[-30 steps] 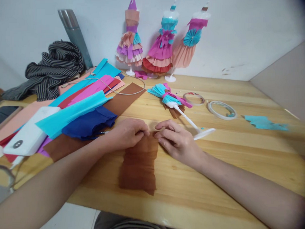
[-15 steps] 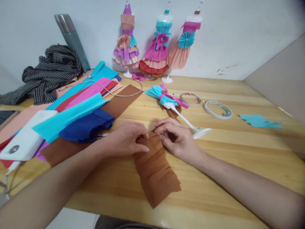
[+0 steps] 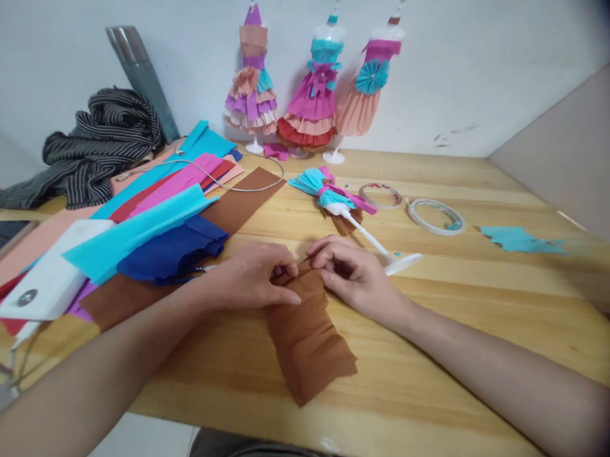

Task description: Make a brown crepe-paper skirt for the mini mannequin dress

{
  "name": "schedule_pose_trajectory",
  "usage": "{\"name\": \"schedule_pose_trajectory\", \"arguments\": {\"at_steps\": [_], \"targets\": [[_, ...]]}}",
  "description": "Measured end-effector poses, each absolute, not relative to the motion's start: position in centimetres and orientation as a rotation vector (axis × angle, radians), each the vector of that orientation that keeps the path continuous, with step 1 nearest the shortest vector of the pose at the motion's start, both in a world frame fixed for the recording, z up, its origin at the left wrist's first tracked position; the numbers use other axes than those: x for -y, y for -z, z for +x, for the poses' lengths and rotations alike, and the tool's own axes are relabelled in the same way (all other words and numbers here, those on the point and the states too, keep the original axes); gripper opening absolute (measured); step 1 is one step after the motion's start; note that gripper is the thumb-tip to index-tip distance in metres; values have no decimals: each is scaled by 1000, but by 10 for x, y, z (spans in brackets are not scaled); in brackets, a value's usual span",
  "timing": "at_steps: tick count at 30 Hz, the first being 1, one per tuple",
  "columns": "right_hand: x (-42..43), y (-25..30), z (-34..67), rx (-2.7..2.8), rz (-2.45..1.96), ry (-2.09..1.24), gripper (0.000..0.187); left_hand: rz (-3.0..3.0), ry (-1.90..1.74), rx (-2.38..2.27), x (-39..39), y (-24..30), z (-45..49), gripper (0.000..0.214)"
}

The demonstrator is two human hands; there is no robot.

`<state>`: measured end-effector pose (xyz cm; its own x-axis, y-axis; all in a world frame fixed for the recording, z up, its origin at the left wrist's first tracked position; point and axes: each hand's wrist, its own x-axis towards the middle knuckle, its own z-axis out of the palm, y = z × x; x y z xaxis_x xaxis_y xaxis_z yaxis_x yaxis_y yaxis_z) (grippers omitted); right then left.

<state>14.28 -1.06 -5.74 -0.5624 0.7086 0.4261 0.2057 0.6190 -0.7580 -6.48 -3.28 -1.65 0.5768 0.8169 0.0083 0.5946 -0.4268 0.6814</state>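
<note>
A strip of brown crepe paper [image 3: 309,335] lies on the wooden table [image 3: 439,357] in front of me, its near end fanned out toward the table's front edge. My left hand [image 3: 254,277] pinches the strip's far end from the left. My right hand [image 3: 351,273] pinches the same gathered end from the right, fingertips almost touching the left hand's. Just behind my right hand lies a small white mannequin stand [image 3: 370,236] tipped over, dressed in turquoise and pink paper [image 3: 323,188].
Sheets of crepe paper [image 3: 154,220] in blue, turquoise, pink and brown are piled at the left, with a white power bank [image 3: 51,277] and cable. Three dressed mannequins [image 3: 315,101] stand at the wall. Tape rolls [image 3: 434,214], a turquoise scrap [image 3: 520,241] and striped cloth [image 3: 102,142] lie around.
The brown strip's near end swung from pointing left to pointing right, and its far end is now bunched tighter between both hands, which have drawn closer together.
</note>
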Motion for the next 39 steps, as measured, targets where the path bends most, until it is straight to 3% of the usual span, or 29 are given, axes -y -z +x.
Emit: {"name": "schedule_pose_trajectory", "arguments": {"at_steps": [8,18,24,27,31,39], "targets": [[10,57,143,2051,-736,-919,12,2297,-554,-1187,36,25,-59,7],[15,53,144,2237,-636,-519,6,2296,-563,-1122,35,26,-61,5],[11,55,146,2155,-710,-680,11,2320,-491,-1162,30,27,-63,11],[11,54,146,2223,-674,-594,3,2320,-487,-1144,30,27,-63,11],[12,54,144,2318,-620,-482,7,2316,-475,-1112,31,27,-63,10],[9,54,145,2271,-677,-731,11,2317,-451,-1149,30,27,-62,9]]}}
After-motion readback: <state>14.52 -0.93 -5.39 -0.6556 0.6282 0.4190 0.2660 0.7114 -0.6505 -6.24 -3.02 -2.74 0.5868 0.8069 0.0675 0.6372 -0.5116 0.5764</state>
